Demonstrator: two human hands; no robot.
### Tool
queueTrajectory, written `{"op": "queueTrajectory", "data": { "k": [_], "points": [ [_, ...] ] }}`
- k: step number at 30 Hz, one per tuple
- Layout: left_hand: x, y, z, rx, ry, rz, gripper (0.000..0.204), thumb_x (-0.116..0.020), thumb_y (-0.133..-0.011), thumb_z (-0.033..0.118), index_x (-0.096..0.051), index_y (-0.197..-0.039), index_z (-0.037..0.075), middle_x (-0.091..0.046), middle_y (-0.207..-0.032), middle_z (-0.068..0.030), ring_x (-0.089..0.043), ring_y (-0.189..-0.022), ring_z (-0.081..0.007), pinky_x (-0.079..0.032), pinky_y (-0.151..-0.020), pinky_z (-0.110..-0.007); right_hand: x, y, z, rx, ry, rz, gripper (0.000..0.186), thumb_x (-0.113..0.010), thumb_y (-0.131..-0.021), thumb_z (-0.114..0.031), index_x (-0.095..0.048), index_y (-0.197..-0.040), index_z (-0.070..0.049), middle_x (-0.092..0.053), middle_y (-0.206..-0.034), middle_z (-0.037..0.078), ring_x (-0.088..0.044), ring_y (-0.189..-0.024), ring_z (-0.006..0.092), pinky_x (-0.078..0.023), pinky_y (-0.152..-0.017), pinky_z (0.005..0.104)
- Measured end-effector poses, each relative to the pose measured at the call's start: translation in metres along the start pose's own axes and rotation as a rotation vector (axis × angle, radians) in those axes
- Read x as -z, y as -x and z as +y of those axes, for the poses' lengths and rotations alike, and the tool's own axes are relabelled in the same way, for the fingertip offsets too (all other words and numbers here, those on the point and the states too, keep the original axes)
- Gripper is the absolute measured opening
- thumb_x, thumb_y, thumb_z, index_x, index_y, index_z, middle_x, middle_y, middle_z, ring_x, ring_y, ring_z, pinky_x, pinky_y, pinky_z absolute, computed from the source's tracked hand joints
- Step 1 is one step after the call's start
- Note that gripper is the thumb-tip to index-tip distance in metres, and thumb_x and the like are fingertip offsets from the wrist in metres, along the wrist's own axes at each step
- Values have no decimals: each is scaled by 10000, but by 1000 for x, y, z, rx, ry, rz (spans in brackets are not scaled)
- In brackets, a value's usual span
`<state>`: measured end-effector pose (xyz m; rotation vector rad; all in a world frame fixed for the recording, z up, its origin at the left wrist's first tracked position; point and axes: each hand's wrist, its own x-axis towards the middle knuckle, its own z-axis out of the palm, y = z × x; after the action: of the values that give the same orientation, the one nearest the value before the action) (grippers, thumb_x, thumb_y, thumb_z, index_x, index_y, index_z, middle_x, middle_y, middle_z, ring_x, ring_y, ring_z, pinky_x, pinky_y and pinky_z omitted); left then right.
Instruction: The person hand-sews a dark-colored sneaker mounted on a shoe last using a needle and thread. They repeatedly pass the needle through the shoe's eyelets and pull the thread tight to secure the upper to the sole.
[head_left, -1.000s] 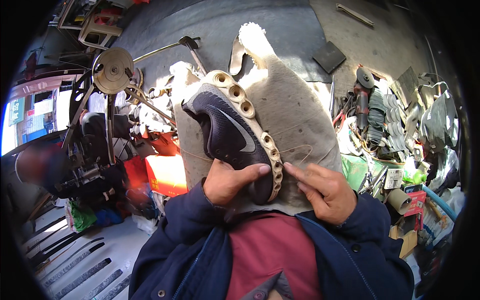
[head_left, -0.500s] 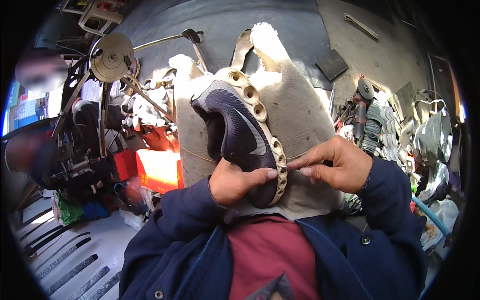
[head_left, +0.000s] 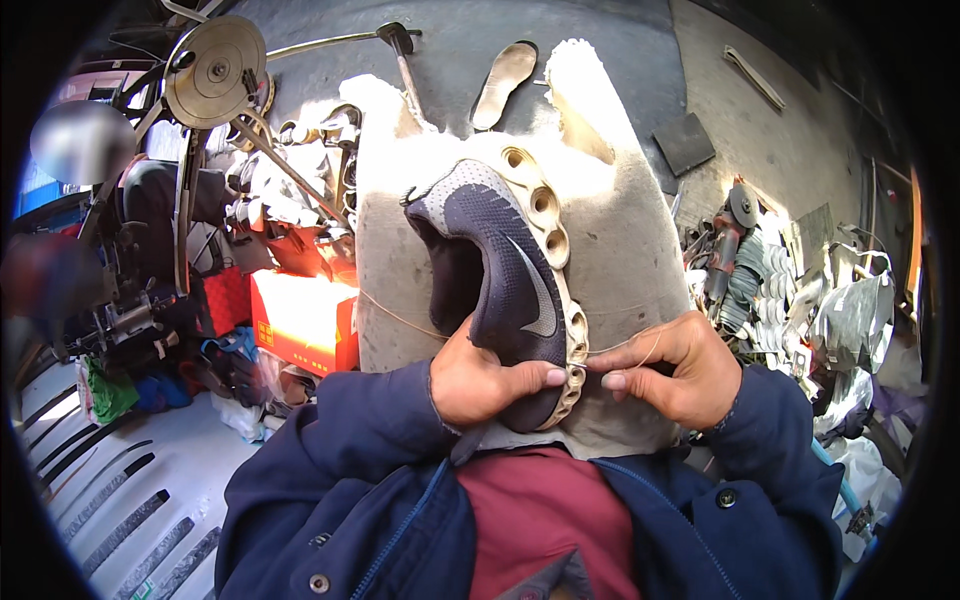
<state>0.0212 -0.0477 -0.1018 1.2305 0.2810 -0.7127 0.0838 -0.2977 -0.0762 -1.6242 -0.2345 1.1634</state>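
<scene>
A dark sneaker (head_left: pixel 497 250) with a pale grey toe lies on its side across my lap, its cream sole (head_left: pixel 556 246) with round holes facing right. My left hand (head_left: pixel 485 378) grips it near the heel, thumb along the upper by the sole edge, other fingers hidden in or behind the shoe. Close against the sole, my right hand (head_left: pixel 680 370) pinches with thumb and forefinger. A thin thread (head_left: pixel 622 347) runs from the sole over those fingers. Another stretch of thread crosses the cloth left of the shoe. Any tool in the pinch is too small to make out.
A stained apron (head_left: pixel 630 240) covers my lap. An insole (head_left: pixel 505 84) lies on the floor beyond. At the left stand a machine with a round wheel (head_left: pixel 214 70) and a red box (head_left: pixel 305 320); at the right, an angle grinder (head_left: pixel 727 240) among piled materials.
The shoe and both hands sit slightly lower and the view has shifted. My right fingertips are closer together at the sole. The insole beyond my lap shows more fully.
</scene>
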Motion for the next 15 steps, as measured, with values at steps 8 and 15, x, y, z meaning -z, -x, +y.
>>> {"op": "queueTrajectory", "data": {
  "k": [8, 15],
  "points": [
    [-3, -1, -6, 34, 82, -1, 492, -771, -863, -28, -560, -1307, -19, -681, -1169, -85, -638, -1081, -170, -532, -957, -332, -8, -2, 5, -146, -267, 71, 153, -730, -905, -22, -771, -1035, 47, -762, -805, 139, -706, -731, 128, -556, -678, 274],
    [-9, -4, -23, 10, 115, 41, 556, -839, -812, 90, -587, -1284, -60, -710, -1166, -134, -657, -1050, -186, -549, -938, -347, -13, 2, 9, 4, 79, 152, 125, -748, -895, -34, -773, -985, 49, -771, -800, 125, -725, -737, 126, -566, -677, 261]
  ]
}}
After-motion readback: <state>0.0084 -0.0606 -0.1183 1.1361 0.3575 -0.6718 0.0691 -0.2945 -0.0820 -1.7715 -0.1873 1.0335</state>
